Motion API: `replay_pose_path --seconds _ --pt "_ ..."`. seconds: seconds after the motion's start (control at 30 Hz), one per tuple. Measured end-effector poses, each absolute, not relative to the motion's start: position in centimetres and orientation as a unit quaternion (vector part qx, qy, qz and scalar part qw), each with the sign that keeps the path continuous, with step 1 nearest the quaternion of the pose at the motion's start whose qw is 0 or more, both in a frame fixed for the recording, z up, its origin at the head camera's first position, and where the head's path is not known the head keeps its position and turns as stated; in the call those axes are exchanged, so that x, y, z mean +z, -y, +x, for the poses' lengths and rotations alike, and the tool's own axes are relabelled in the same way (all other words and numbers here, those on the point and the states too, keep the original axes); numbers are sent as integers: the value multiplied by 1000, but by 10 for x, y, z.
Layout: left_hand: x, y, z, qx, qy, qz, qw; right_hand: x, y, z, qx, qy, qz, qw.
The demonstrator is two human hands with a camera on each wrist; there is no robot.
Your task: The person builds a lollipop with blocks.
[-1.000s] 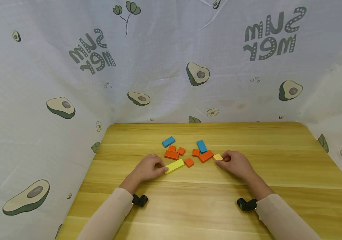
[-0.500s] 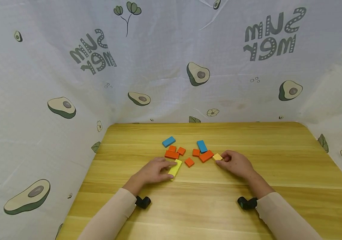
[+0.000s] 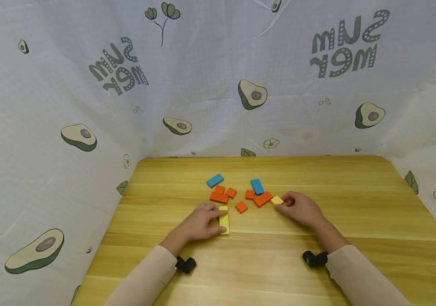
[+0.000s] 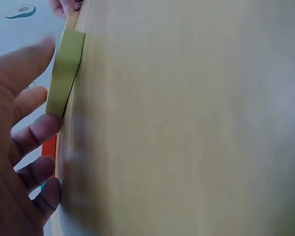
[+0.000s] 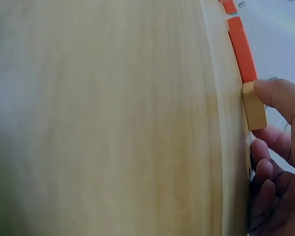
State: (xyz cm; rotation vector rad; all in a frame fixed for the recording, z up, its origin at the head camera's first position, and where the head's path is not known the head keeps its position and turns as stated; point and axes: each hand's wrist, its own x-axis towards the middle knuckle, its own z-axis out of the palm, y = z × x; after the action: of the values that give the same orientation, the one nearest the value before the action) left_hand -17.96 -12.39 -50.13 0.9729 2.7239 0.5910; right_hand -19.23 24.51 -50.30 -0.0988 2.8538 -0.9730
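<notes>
In the head view a long yellow block (image 3: 224, 221) lies on the wooden table, its length pointing away from me. My left hand (image 3: 201, 223) holds it from the left, thumb near its close end and index finger near its far end. The left wrist view shows the yellow block (image 4: 66, 71) between thumb and fingers. My right hand (image 3: 301, 210) pinches a small square yellow-orange block (image 3: 277, 200). In the right wrist view this small block (image 5: 254, 108) meets the end of a red-orange rectangular block (image 5: 242, 49).
Beyond the hands lie two blue blocks (image 3: 215, 181), several small red-orange squares (image 3: 242, 207) and another red-orange rectangle (image 3: 219, 197). A patterned white cloth (image 3: 218, 76) hangs behind the table. Each wrist carries a small black camera (image 3: 185, 264).
The long yellow block has turned from a slant to nearly straight away from me, its near end swinging right and closer. My left hand moved slightly right with it. The right hand stayed put.
</notes>
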Motion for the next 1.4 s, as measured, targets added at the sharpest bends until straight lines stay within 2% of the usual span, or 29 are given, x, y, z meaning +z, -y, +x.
replay_pose_path --seconds 0.73,1.2,1.4 --pt "-506 99 -162 234 -896 370 71 -505 -245 -191 -319 -945 -30 63" --pt "-513 76 -158 252 -898 355 61 -505 -244 -191 -324 -944 -39 54" --pt "-517 71 -160 275 -899 332 73 -504 -242 -189 -327 -943 -41 55"
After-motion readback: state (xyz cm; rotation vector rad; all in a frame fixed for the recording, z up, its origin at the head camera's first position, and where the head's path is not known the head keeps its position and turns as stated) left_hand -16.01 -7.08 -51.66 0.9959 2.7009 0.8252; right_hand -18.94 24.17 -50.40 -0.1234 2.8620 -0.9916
